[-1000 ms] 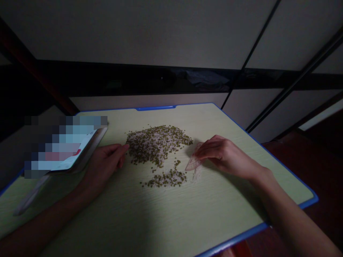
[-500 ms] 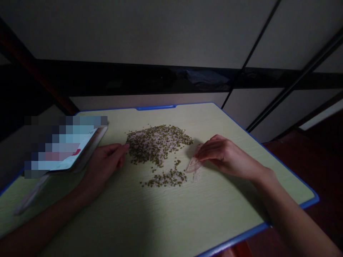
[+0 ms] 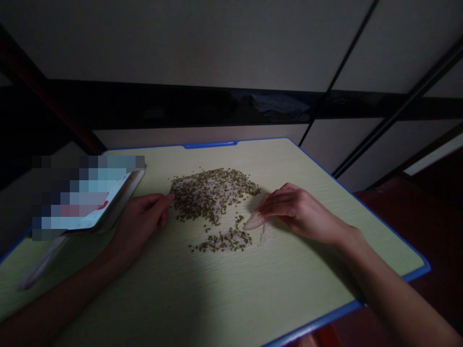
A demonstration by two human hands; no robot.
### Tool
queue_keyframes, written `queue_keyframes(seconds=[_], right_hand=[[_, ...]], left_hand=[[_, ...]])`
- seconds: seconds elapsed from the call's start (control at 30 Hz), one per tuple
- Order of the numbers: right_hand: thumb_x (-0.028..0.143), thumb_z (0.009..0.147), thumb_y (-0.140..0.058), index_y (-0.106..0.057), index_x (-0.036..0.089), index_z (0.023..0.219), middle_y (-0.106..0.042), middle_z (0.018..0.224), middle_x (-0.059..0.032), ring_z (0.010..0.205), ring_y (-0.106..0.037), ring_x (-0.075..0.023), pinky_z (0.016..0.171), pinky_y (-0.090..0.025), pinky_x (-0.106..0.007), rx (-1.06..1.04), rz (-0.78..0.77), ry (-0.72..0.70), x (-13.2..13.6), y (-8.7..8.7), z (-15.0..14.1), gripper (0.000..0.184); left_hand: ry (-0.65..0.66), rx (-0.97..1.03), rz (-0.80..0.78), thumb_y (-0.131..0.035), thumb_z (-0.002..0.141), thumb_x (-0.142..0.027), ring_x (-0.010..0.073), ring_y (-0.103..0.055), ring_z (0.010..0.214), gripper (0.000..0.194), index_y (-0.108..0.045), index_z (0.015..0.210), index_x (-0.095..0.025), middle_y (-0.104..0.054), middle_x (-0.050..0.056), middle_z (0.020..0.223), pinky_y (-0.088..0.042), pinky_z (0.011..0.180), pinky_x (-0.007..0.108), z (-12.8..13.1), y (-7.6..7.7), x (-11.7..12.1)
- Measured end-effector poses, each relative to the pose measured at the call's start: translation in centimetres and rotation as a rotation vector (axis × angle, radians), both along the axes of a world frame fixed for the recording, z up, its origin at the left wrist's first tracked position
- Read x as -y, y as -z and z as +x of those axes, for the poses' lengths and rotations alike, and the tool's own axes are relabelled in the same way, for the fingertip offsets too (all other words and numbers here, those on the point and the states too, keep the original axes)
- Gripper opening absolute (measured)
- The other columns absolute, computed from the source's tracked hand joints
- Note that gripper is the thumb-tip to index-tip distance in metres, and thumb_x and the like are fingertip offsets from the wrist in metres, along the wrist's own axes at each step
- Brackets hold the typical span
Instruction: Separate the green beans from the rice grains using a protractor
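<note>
A large heap of green mung beans mixed with white rice (image 3: 213, 190) lies mid-table. Nearer to me is a smaller mixed heap (image 3: 226, 240), and to its right a little patch of rice (image 3: 265, 233). My right hand (image 3: 302, 209) pinches a thin, see-through plate with a curved edge (image 3: 255, 220), whose exact kind I cannot make out. The plate's tip is at the right end of the smaller heap. At the left edge of the large heap, my left hand (image 3: 146, 214) rests with curled fingers, its thumb tip by the beans; nothing shows in it.
A tablet-like device with a lit, partly blurred screen (image 3: 88, 202) lies at the left, a pale strip (image 3: 43, 265) below it. The light table (image 3: 202, 299) has a blue rim. Behind it stand pale cabinet panels (image 3: 181, 43) with a dark band.
My right hand has shifted slightly left with the see-through plate, whose tip is now closer to the smaller heap. My left hand has stayed in place.
</note>
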State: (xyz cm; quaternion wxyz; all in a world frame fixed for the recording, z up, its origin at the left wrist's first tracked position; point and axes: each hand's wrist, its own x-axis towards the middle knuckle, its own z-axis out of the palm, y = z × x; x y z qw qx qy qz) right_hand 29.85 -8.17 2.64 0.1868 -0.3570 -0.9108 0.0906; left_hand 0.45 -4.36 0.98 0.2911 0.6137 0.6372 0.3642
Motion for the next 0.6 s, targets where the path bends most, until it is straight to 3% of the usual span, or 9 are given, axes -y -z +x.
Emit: queue_keyframes(seconds=[0.6], right_hand=[[-0.003,0.077,-0.048,-0.069,0.018,0.082,-0.071,0.088,-0.0025,0.085,-0.064,-0.0157,0.078,-0.042,-0.034,-0.025,-0.022,-0.061,0.08,-0.59,0.51,0.031]], left_hand=[[-0.012,0.01,0.001,-0.049,0.069,-0.048,0.0076,-0.034,0.036,0.042,-0.041,0.038,-0.021,-0.037,-0.008,0.034,-0.026,0.043,0.022,-0.32,0.52,-0.21]])
